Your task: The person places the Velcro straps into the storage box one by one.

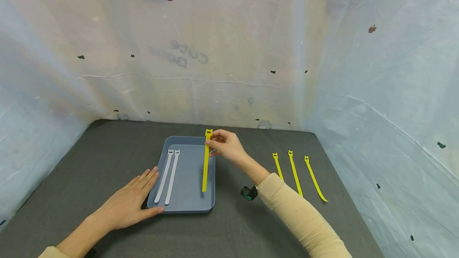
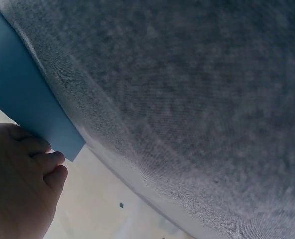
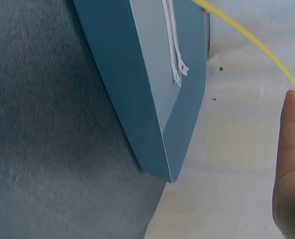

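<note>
In the head view my right hand [image 1: 229, 145] pinches a yellow cable tie [image 1: 206, 166] near its slotted head, and the strap hangs down over the right side of a grey-blue tray [image 1: 190, 206]. The same yellow tie [image 3: 257, 42] bows across the top of the right wrist view, above the tray's wall. Two white cable ties [image 1: 164, 176] lie side by side in the left part of the tray. My left hand [image 1: 129, 202] rests against the tray's left edge with its fingers extended and the thumb at the near left corner.
Three more yellow cable ties [image 1: 314, 178] lie apart on the dark cloth-covered table [image 1: 229, 230] at the right; my right forearm covers the lower end of some. Plastic sheeting [image 1: 222, 98] with small dark marks rises behind the table and along both sides.
</note>
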{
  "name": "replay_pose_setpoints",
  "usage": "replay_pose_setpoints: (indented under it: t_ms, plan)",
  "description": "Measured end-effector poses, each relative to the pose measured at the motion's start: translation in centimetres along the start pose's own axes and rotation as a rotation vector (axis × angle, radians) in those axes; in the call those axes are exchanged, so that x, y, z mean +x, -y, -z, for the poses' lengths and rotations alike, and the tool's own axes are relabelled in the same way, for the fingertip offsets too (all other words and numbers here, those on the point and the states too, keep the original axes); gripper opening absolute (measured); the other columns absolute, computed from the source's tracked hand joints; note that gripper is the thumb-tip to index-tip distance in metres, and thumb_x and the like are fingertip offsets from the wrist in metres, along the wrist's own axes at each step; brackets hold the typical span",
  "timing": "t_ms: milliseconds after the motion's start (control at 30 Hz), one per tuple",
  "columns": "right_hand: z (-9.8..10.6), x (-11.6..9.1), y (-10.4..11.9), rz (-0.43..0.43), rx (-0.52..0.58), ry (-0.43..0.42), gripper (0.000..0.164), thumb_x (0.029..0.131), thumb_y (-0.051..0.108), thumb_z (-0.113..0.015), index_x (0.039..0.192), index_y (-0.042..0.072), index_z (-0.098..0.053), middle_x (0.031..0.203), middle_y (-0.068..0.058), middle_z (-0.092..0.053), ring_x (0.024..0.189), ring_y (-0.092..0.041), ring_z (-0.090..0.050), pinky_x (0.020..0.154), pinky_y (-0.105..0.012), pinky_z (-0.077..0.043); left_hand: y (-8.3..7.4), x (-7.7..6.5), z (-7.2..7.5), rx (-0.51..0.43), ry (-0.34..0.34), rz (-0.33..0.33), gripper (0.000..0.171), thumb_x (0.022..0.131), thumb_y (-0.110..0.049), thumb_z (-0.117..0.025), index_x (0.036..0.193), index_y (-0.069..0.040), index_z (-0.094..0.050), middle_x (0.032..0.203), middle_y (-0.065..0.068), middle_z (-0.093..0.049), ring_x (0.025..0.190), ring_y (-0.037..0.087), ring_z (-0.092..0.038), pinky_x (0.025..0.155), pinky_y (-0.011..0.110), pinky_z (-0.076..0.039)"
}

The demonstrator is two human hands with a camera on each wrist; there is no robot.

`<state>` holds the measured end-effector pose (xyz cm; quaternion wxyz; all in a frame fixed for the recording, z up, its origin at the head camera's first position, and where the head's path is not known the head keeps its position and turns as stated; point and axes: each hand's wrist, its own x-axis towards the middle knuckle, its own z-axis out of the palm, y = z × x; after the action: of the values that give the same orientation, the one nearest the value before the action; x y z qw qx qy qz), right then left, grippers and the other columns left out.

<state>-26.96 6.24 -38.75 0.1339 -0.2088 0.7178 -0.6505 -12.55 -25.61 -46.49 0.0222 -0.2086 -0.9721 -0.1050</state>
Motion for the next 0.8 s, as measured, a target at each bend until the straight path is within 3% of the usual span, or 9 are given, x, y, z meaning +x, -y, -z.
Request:
replay_pose_setpoints:
  t_ms: [200,533,800]
  plan:
    - [-1.4,0.4,-0.7,-0.009,0.004,0.039,0.021,0.099,0.005,-0.070,0.118,-0.003,-0.065,0.104,-0.014,-0.073,0.084,-0.020,-0.073,0.076,-0.045,-0.065,0.0,0.0,0.0,0.007,0.006,0.005,0.110,0.091,-0.078,-0.056,0.161,0.003,-0.032,0.170,0.019,-0.025,0.154,0.041,-0.028,0.119,0.060,-0.033]
    - [-3.2,0.8,-1.5,-0.018,-0.009,0.075,0.020,0.099,0.004,-0.070,0.118,-0.003,-0.066,0.103,-0.012,-0.071,0.087,-0.024,-0.075,0.086,-0.064,-0.058,0.1,0.2,-0.1,0.010,0.014,0.014,0.111,0.091,-0.080,-0.055,0.160,0.004,-0.032,0.170,0.019,-0.025,0.154,0.041,-0.028,0.120,0.061,-0.031]
    - [-4.4,1.4,-2.3,-0.026,-0.049,0.078,0.020,0.098,0.004,-0.071,0.116,-0.004,-0.067,0.102,-0.012,-0.073,0.092,-0.034,-0.076,0.082,-0.055,-0.062,0.0,0.1,-0.1,0.017,0.016,0.021,0.112,0.090,-0.081,-0.056,0.160,0.004,-0.033,0.170,0.019,-0.025,0.154,0.041,-0.028,0.121,0.061,-0.030]
